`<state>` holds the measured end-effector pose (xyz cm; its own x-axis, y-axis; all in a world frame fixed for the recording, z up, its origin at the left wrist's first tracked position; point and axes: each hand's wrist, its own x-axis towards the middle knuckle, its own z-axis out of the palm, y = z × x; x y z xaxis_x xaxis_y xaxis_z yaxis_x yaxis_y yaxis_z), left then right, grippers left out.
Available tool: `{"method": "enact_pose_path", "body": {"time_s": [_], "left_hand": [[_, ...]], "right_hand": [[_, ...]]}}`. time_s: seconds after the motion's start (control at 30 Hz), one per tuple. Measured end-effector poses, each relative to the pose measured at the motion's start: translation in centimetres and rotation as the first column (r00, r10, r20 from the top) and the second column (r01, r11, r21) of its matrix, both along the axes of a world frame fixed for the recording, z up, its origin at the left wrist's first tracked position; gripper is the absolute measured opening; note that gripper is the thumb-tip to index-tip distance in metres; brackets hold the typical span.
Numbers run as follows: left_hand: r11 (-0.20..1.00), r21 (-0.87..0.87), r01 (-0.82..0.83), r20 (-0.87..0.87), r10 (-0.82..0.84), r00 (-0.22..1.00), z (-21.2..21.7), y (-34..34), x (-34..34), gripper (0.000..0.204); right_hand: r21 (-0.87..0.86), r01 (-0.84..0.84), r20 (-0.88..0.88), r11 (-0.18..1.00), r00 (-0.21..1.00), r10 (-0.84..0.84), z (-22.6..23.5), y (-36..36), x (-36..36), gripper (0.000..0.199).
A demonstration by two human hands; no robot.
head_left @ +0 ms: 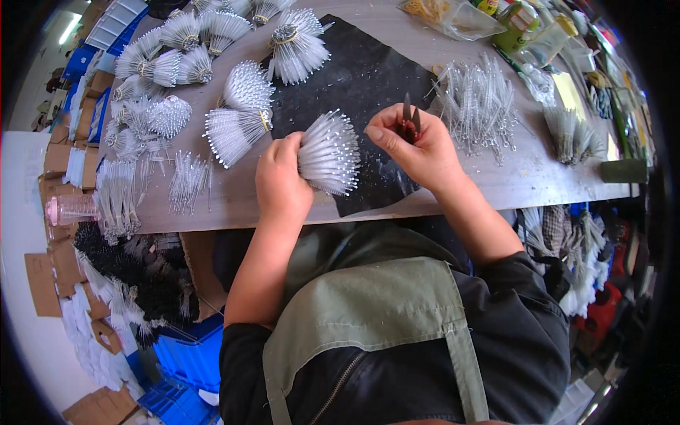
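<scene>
My left hand is wrapped around the gathered end of a bundle of small white bristle brushes, whose white-tipped heads fan out to the right. To the right of the bundle, my right hand is raised over the table, its fingers curled around small red-handled snips. The dark blades point away from me and stand slightly apart, not touching the brushes. Beneath both hands lies a black mat. Left of my left hand sits another tied brush bundle, with a loose pile of brushes beyond my right hand.
More tied bundles crowd the table's far left, near loose brushes and a pink bottle. At the right are a bag of rubber bands, a green can and a dark green cylinder. Blue crates stand below left.
</scene>
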<state>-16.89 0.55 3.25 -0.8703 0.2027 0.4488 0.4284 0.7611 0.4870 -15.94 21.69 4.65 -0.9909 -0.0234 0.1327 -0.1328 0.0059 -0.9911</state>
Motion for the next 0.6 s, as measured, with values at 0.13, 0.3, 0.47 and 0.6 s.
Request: {"method": "enact_pose_path", "body": {"time_s": [0.13,0.3,0.47,0.6], "left_hand": [[0.991,-0.126,-0.037,-0.055,0.030,0.998,0.0,-0.1,0.2,0.035],[0.972,-0.226,-0.062,-0.049,0.052,0.997,0.2,-0.1,0.7,0.036],[0.969,-0.240,-0.060,-0.064,0.045,0.997,0.3,0.1,1.1,0.036],[0.971,-0.237,-0.042,-0.070,0.026,0.997,0.3,-0.1,1.0,0.035]], "right_hand": [[0.068,-0.025,-0.077,0.997,0.997,0.031,0.3,-0.5,-0.1,0.011],[0.147,-0.054,-0.154,0.988,0.985,0.076,0.7,-0.8,0.0,0.013],[0.210,-0.064,-0.214,0.976,0.971,0.110,0.2,-1.0,0.0,0.013],[0.159,-0.080,-0.199,0.984,0.974,0.111,-0.1,-1.3,-0.2,0.013]]}}
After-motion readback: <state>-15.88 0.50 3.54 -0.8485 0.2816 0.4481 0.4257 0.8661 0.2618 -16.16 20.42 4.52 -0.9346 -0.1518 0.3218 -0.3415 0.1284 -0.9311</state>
